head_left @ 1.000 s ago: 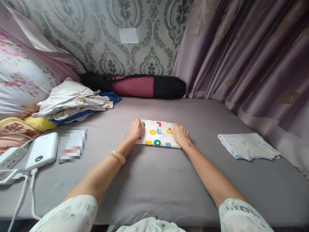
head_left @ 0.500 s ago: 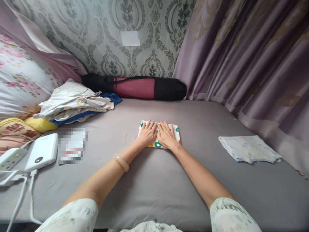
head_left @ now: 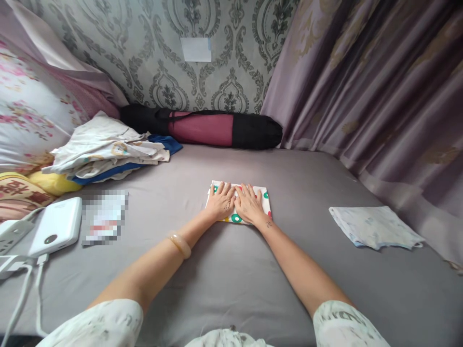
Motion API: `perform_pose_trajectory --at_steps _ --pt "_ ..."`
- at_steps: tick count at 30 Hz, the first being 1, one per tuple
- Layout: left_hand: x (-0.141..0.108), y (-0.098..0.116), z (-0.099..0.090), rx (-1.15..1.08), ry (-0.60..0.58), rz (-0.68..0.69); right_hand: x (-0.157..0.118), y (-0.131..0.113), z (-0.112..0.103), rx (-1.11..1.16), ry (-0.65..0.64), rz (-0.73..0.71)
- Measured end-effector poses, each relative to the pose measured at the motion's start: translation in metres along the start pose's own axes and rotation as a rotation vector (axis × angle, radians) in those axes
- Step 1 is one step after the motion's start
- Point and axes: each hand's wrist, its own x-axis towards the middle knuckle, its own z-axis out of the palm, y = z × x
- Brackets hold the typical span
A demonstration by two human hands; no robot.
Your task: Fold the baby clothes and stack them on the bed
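We have both hands palm down on a folded cloth (head_left: pixel 265 203) that lies flat near the middle of the grey bed sheet (head_left: pixel 231 274), directly in front of us. Left hand (head_left: pixel 221 202) covers its left half, right hand (head_left: pixel 249 205) most of its right; fingers extended and a bit spread, pressed flat, neither one gripping. Thumb sides face each other at the centre (can't tell if the thumbs touch). Cloth is white with coloured prints; we see green rings and bits of red and yellow around the hands. Bracelet (head_left: pixel 180 246) on our left forearm, small dark mark (head_left: pixel 268 224) at the right wrist. Well off to the right: a second folded cloth (head_left: pixel 378 226), pale with bluish edges. To the left: a white power bank (head_left: pixel 58 225) with a cable (head_left: pixel 39 289) plugged in, beside a pixelated item (head_left: pixel 104 217) we can't read. Behind those, a loose heap of clothes (head_left: pixel 104 147), white over blue. Along the wall (head_left: pixel 144 53) at the far edge lies a long black and dark red bag (head_left: pixel 202 129).
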Motion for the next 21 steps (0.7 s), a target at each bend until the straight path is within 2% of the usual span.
perform_pose_trajectory --at_steps 4,9,15,21 --pt "-0.003 0.001 -0.009 -0.02 -0.046 -0.025 -0.001 0.0 -0.001 0.023 0.003 0.021" --pt "-0.007 0.0 -0.008 -0.011 -0.004 -0.142 -0.002 0.001 0.003 0.019 0.102 0.208" --pt "-0.006 -0.005 -0.001 -0.037 0.008 -0.148 0.0 0.005 0.004 0.043 0.064 0.213" --pt "-0.009 -0.014 -0.005 -0.037 -0.013 -0.131 -0.002 0.017 0.001 0.036 0.029 0.28"
